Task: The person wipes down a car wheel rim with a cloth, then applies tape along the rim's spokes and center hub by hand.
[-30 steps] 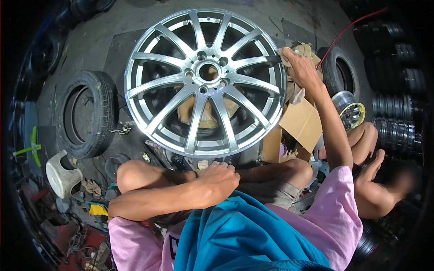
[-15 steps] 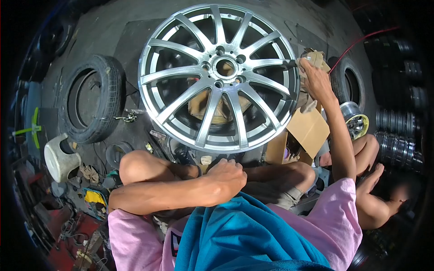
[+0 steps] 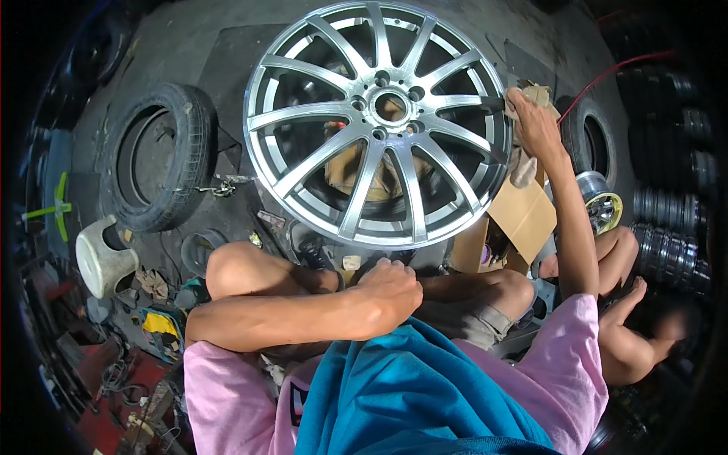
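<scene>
A large silver multi-spoke wheel rim (image 3: 371, 155) fills the upper middle of the view, its face turned up towards me. My right hand (image 3: 535, 125) is at the rim's right edge, its fingers closed on a greyish-brown cloth (image 3: 523, 168) that hangs below them. Near my lap, my left hand (image 3: 389, 292) is closed in a fist just below the rim's lower edge, above my crossed legs. Whatever its fingers may hold is hidden. Blue cloth (image 3: 379, 387) covers my front over a pink shirt (image 3: 231, 402).
A worn tyre (image 3: 186, 155) lies left, another tyre (image 3: 595, 144) right. An open cardboard box (image 3: 523, 220) sits beside the rim. A white stool (image 3: 102, 262) is at lower left. Another person (image 3: 626, 341) sits at right, near a yellow-edged rim (image 3: 604, 211) and stacked rims (image 3: 667, 254).
The rim and surroundings have shifted right and slightly up in view. My right hand stays at the rim's right edge with the cloth. My left fist remains near my lap.
</scene>
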Demonstrator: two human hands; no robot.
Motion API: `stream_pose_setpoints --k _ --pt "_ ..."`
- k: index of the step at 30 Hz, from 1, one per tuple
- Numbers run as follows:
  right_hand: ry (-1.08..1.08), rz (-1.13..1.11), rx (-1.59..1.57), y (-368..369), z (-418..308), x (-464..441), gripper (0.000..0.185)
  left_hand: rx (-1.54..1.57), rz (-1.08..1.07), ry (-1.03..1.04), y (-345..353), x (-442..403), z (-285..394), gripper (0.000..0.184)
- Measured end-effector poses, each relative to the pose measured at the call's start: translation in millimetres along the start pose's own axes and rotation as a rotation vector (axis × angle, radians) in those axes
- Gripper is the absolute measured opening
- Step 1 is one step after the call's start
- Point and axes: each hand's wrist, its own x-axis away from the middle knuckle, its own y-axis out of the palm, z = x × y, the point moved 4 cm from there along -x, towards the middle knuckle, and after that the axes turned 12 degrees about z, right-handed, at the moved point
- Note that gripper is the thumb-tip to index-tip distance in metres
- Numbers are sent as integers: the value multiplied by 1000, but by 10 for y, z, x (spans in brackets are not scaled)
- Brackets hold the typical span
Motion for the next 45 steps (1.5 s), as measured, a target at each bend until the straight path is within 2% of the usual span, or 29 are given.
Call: stream_pose_setpoints --k 7,10,18,21,23,25,27,30,33,37,38,41,43,45 --pt "-12 -71 58 48 -8 12 44 1 -1 -26 -11 41 32 22" --pt "-62 80 52 17 -57 12 39 -71 9 -31 36 22 14 22" --pt "7 -50 76 30 -63 11 28 -29 -3 -27 9 43 20 21" --pt "19 18 81 1 -139 16 29 -47 -10 -24 1 45 23 21" --pt "31 55 48 131 -1 -106 33 -24 -36 -18 -2 35 62 20" --pt "12 72 -114 168 91 -308 38 -7 -52 -17 3 24 80 20" --pt "79 103 -116 148 208 -288 33 -14 -25 -38 22 9 48 21" --pt "376 275 -333 169 517 -99 20 19 60 -25 -159 42 -22 22" --pt "418 288 -382 135 534 264 20 6 115 -25 -158 46 -45 24" --pt "439 299 -459 157 325 361 12 -21 54 -29 -32 5 -7 24" --pt "439 214 -393 129 284 334 16 -23 56 -36 -23 -8 -3 24" --pt "326 208 -320 117 203 306 22 -49 37 -59 15 -31 -20 25" --pt "312 243 -309 98 156 287 26 -26 190 -41 -21 -37 -38 15" --pt "349 237 -314 134 183 283 28 -35 190 -32 3 -45 -42 16"
